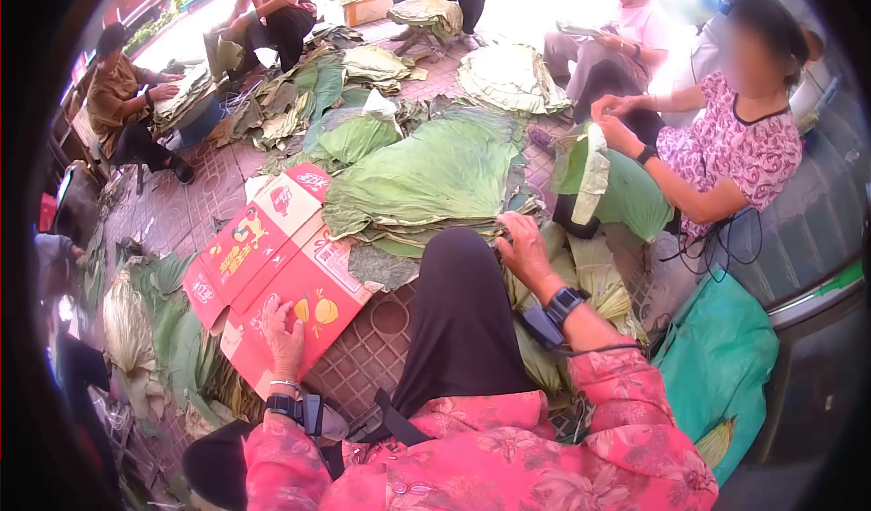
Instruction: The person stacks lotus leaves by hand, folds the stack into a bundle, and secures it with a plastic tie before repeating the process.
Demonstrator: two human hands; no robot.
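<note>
Flattened red cardboard (245,275) with yellow fruit prints lies on the paving left of my knee. My left hand (283,334) is over its lower part, fingers loosely bent and apart, holding nothing. In front of my knees a broad green leaf (435,180) tops a stack of large dried leaves. At the near right edge of that stack is my right hand (528,255), its fingers bent and closed on the rim of the leaf; the fingertips are small and partly hidden. Both wrists carry dark straps with devices.
Paler leaf bundles (594,280) lie beside my right arm, near a green sack (717,366). A person at the right holds a folded leaf (621,184). Other people sit around further leaf piles (513,76). More leaves (159,321) lie at the left.
</note>
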